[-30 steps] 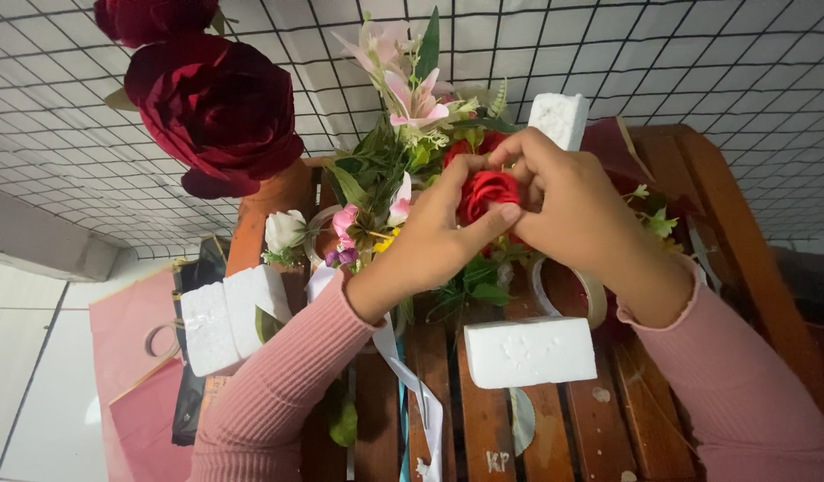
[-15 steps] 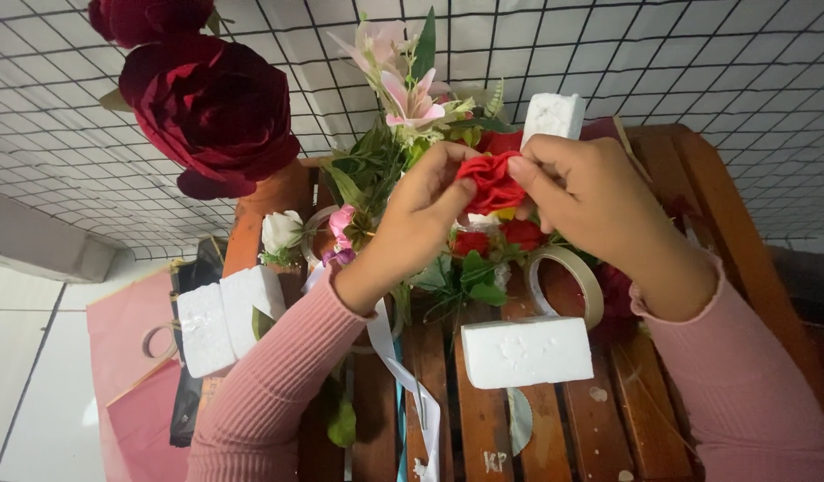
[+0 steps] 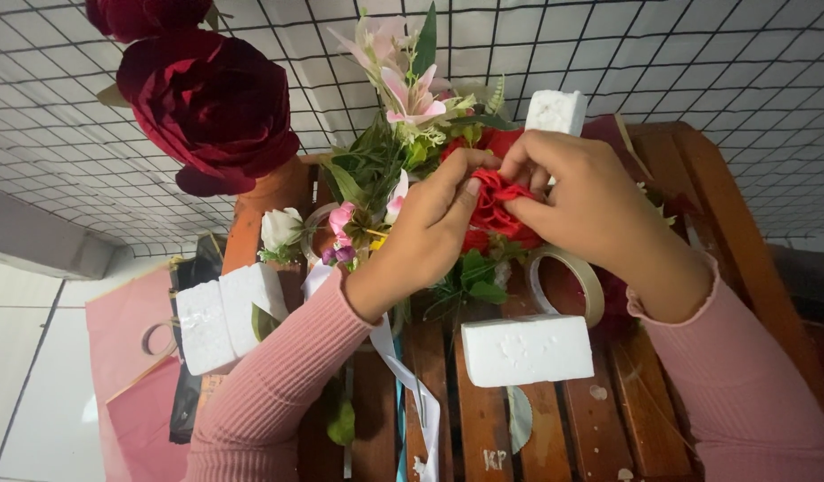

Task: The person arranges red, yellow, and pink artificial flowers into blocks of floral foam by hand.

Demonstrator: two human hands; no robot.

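Red fabric flower point(image 3: 496, 210): crumpled, bright red petals, bunched into loose folds between both my hands, just above the wooden slatted desk point(image 3: 662, 419) and right against the bouquet point(image 3: 403, 152) of pink lilies and green leaves. My left hand point(image 3: 430, 228) pinches the petals from the left, thumb and fingertips closed on the cloth. My right hand point(image 3: 590, 201) grips it from the right, fingers curled over the top edge. Green leaves point(image 3: 479, 277) hang directly under the flower.

Half a second ago the flower sat higher and more spread out between my fingers, and other red blooms showed below it; now my hands have drawn closer together and the petals are squeezed tighter, covering most of those blooms.

A roll of clear tape point(image 3: 568, 286) lies on the desk just beside my right wrist, with a white foam block point(image 3: 528, 348) in front of it. Another foam block point(image 3: 224, 317) sits at the desk's left edge, and a large dark red rose point(image 3: 207, 107) hangs against the wire grid point(image 3: 742, 71).
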